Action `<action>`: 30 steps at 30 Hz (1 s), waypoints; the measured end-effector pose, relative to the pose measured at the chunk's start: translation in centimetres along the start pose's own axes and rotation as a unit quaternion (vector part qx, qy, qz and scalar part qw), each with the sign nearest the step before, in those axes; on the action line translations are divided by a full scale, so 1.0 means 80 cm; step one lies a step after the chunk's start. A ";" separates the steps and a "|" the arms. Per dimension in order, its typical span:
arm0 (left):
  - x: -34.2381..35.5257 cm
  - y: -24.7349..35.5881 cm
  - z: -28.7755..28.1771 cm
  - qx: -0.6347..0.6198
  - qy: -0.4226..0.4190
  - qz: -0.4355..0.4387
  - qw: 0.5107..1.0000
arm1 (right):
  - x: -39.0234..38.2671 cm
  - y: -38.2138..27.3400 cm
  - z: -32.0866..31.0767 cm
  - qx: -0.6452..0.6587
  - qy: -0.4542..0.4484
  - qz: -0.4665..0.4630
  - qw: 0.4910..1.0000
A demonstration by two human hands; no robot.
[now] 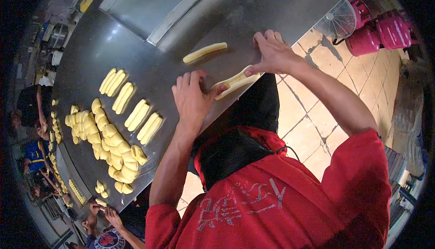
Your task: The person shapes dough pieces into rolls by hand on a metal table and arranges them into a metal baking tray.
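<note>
A flattened pale dough strip (235,82) lies along the steel table's near edge, partly folded lengthwise. My left hand (194,96) grips its left end, thumb pressed into the fold and fingers curled beyond. My right hand (274,55) holds the right end with its thumb on the dough and its fingers bent over the tabletop. A single rolled dough stick (204,53) rests just past my hands. To my left are grouped rolled sticks (142,114) and a large heap of cut dough pieces (115,156).
Steel table (253,9) with a raised plate at the far side. Co-workers' arms (115,222) and a person in dark clothing (31,108) work along the left. Pink gas cylinders (362,40) and a fan guard (335,20) stand at upper right, above the tiled floor (340,95).
</note>
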State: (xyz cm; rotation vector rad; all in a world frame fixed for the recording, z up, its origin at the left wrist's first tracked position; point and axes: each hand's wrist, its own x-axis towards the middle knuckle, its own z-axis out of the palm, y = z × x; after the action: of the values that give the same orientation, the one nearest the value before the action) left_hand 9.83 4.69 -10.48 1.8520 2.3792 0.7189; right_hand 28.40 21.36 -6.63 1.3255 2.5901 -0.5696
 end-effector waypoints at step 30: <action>0.035 0.009 0.005 0.001 0.051 0.070 0.996 | 0.013 0.009 -0.018 -0.061 -0.146 -0.035 0.987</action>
State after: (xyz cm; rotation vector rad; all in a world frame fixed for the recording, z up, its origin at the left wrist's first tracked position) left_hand 9.81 7.51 -9.91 2.0466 2.3273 0.8423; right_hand 28.38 23.08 -5.82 1.0307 2.3961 -0.5586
